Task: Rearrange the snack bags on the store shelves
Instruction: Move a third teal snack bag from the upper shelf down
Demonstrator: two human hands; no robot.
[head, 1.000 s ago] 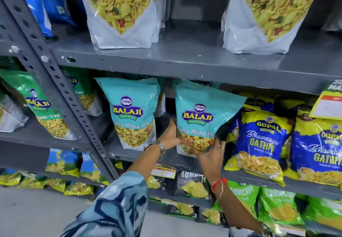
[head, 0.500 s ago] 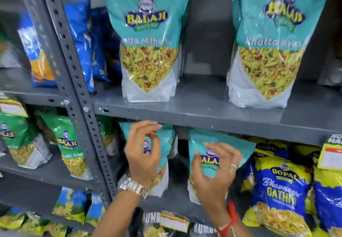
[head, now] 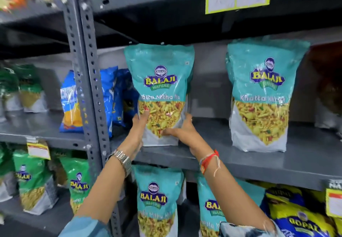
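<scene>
Teal Balaji snack bag stands upright near the grey metal shelf's front-left edge, both hands, left hand and right hand, clasping its bottom sides.

A metal-link watch circled the left wrist. Red thread bands wrapped the right. Blue-patterned sleeves covered both upper arms.

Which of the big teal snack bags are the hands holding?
The teal bag beside the grey post, on the shelf with the blue bags. The left hand and right hand grip its bottom corners. The other teal bags stand untouched.
</scene>
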